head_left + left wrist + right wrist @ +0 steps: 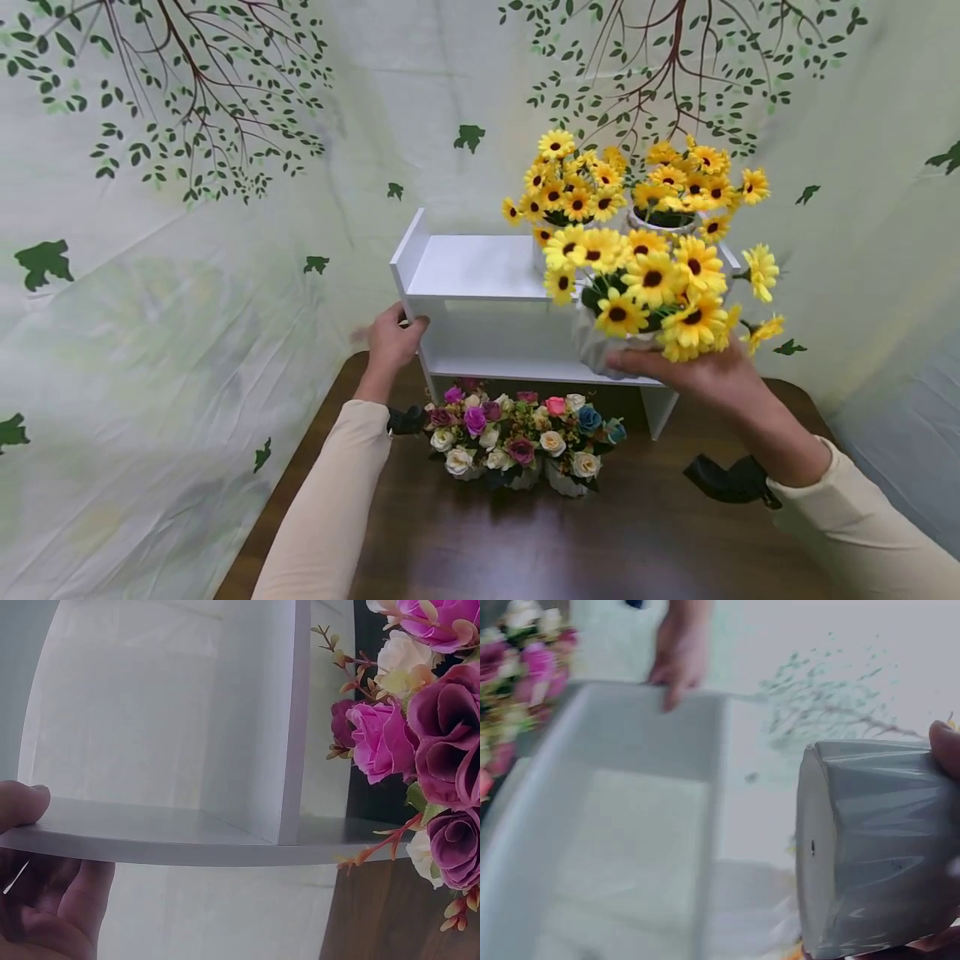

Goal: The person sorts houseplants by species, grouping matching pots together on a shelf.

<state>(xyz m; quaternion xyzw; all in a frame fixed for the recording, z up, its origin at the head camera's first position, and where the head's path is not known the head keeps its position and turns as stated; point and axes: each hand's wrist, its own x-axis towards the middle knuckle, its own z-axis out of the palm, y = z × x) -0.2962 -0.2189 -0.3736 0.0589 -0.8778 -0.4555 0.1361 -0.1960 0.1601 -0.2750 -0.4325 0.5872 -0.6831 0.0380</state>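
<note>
In the head view my right hand (708, 371) holds a white flowerpot (595, 340) of yellow sunflowers in front of the white shelf unit (476, 262). The right wrist view shows the fluted pot (892, 840) from below, its base turned toward the camera and fingers at its far end. My left hand (393, 340) grips the shelf's left side panel. Its thumb lies on one face and its fingers on the other of the panel (172, 853) in the left wrist view. Two more sunflower pots, one with sunflowers (577, 187) and one with a rim (663, 221), stand on the top board.
Several pots of mixed roses (521, 433), purple, cream, pink and blue, stand on the dark wooden table (540, 546) before the shelf's lower left. Leaf-patterned cloth (390, 100) hangs behind and around. Black wrist straps show on both forearms.
</note>
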